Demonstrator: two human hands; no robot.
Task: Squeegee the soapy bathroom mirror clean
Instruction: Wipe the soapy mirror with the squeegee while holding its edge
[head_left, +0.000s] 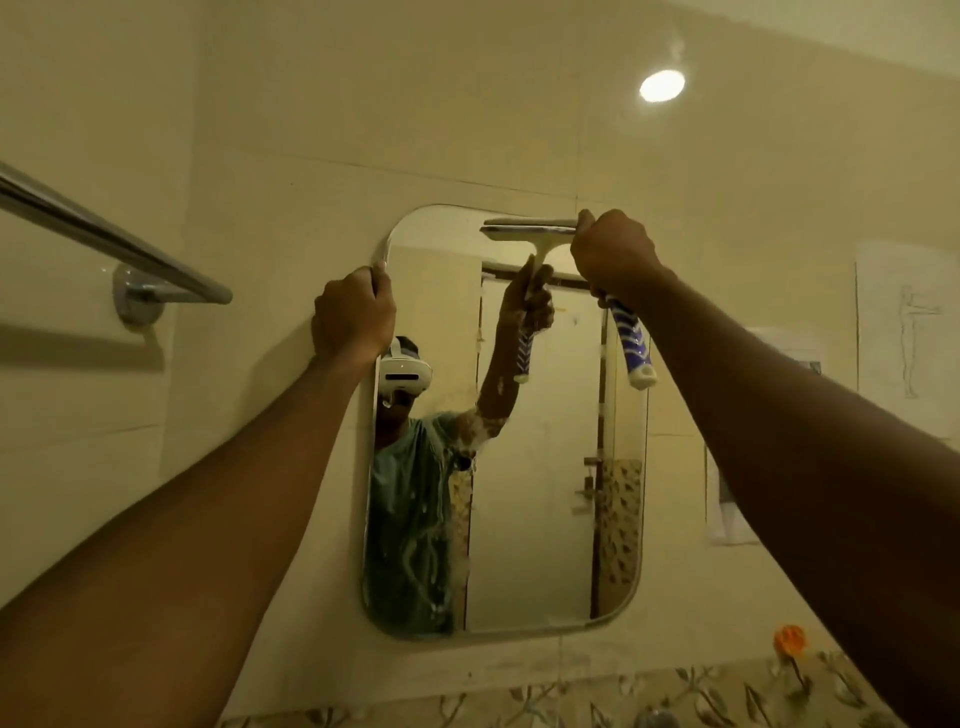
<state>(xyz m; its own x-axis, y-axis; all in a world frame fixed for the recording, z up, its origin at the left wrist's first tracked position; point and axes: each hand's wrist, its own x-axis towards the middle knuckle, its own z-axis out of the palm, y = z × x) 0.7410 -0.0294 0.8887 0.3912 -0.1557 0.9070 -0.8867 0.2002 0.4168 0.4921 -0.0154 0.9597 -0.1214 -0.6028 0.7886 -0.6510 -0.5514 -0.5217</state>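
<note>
A pale tiled wall (467, 130) fills most of the view, and a tall mirror (540, 493) with rounded corners hangs on it at the centre. Soapy streaks and foam (415, 561) run down the left strip of the glass, while the wider part to their right looks clear. In the glass a person in a green top with a white headset shows, with an arm raised. A metal towel rail (104, 239) runs in from the left edge to a round mount on the wall, well apart from the mirror. Sheets of paper with a line drawing (906, 338) are stuck to the wall on the right. Both bare arms reach up. The left hand (353, 312) grips the mirror's upper left edge, fingers curled over the rim. The right hand (613, 254) is clamped in a fist round the squeegee (524, 231) near its neck. The blade lies level against the glass just under the top edge, on the right half, and the blue-and-white handle (631, 340) sticks out below the fist. A band of leaf-patterned tiles (675, 696) runs along the bottom. A bright round spot of light (661, 85) glows high on the wall, and a small orange thing (789, 640) — too blurred to name — sits low at the right.
</note>
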